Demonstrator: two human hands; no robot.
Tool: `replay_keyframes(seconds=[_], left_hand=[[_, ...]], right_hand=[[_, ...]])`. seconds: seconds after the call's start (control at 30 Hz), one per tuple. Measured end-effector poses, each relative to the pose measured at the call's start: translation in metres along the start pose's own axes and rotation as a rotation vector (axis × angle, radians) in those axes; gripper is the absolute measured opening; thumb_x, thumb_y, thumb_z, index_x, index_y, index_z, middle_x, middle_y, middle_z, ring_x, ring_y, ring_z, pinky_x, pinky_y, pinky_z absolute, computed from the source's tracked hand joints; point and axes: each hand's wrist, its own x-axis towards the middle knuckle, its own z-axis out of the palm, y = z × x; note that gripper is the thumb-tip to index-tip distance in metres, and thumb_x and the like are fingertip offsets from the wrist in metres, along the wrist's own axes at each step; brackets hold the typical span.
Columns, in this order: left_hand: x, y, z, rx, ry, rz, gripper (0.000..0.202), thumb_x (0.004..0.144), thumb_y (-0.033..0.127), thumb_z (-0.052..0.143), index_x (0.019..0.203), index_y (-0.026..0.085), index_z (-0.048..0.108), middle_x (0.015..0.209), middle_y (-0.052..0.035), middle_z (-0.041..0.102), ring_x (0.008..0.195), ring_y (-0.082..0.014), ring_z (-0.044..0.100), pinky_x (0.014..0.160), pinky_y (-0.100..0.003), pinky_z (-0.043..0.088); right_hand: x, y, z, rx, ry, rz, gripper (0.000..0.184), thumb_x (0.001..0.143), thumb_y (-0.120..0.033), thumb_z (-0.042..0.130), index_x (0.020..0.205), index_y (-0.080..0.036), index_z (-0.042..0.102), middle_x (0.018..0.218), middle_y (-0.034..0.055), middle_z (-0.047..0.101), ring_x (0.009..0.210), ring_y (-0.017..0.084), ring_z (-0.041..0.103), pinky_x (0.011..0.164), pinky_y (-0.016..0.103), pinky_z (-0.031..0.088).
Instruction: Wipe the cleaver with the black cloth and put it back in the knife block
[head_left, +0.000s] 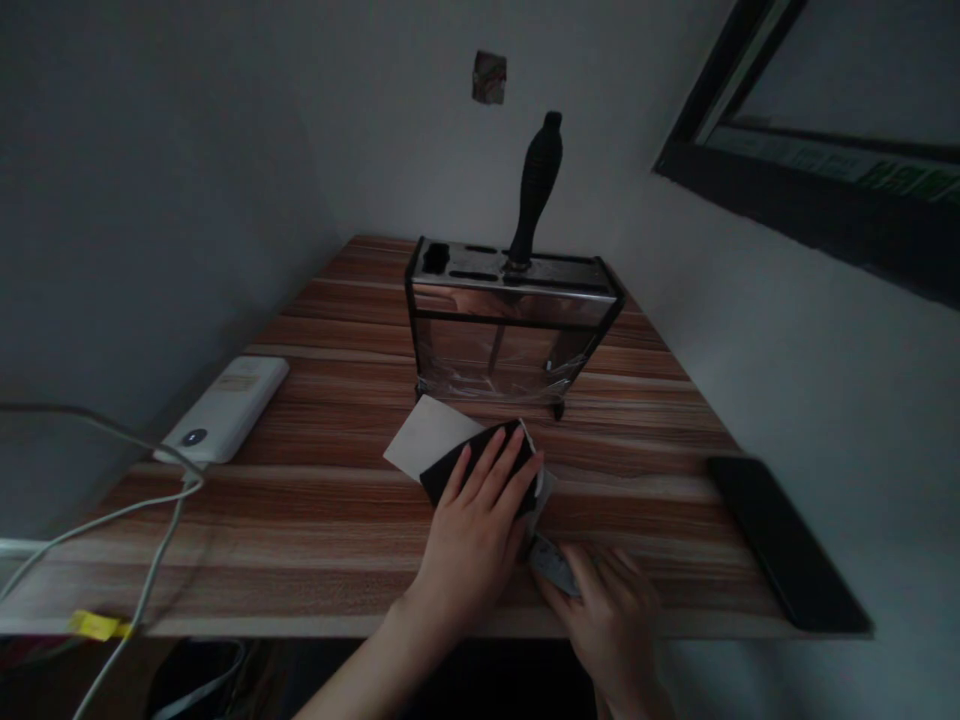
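My left hand [476, 520] lies flat with its fingers stretched over a black sheet [457, 470], pressing it down. Beneath that sheet, a flat pale piece [431, 435] sticks out at the upper left; whether it is paper or a blade I cannot tell. Another pale edge shows at the right of the black sheet. Close by, my right hand [611, 610] is closed round a grey handle [555, 565], whose front end reaches the sheet's lower right corner. What the handle belongs to is mostly hidden under my left hand.
Behind my hands stands a knife block [517, 335] with clear sides and a black-handled tool [538, 185] upright in it. On the left lies a white power bank [229, 405] with a cable [161, 560]. A black phone [784, 540] rests at the table's right edge, near the wall.
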Motion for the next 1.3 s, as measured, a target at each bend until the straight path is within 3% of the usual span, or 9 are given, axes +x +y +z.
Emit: replay_keyframes(seconds=[0.9, 1.3], left_hand=[[0.001, -0.059, -0.014, 0.048, 0.132, -0.219, 0.047, 0.096, 0.022, 0.036, 0.143, 0.022, 0.036, 0.155, -0.0089, 0.03, 0.144, -0.0256, 0.021, 0.114, -0.057, 0.023], [0.002, -0.059, -0.018, 0.042, 0.169, -0.193, 0.047, 0.095, 0.017, 0.036, 0.142, 0.021, 0.035, 0.154, -0.011, 0.032, 0.144, -0.0256, 0.021, 0.114, -0.057, 0.023]], right_hand=[[0.002, -0.002, -0.001, -0.024, 0.033, -0.031, 0.035, 0.097, -0.04, 0.046, 0.076, -0.017, 0.061, 0.054, 0.0004, 0.061, 0.052, 0.016, 0.056, 0.065, 0.029, 0.035], [0.001, -0.002, -0.001, -0.013, 0.04, -0.027, 0.036, 0.098, -0.04, 0.045, 0.075, -0.017, 0.062, 0.056, 0.0014, 0.064, 0.053, 0.017, 0.059, 0.067, 0.03, 0.037]])
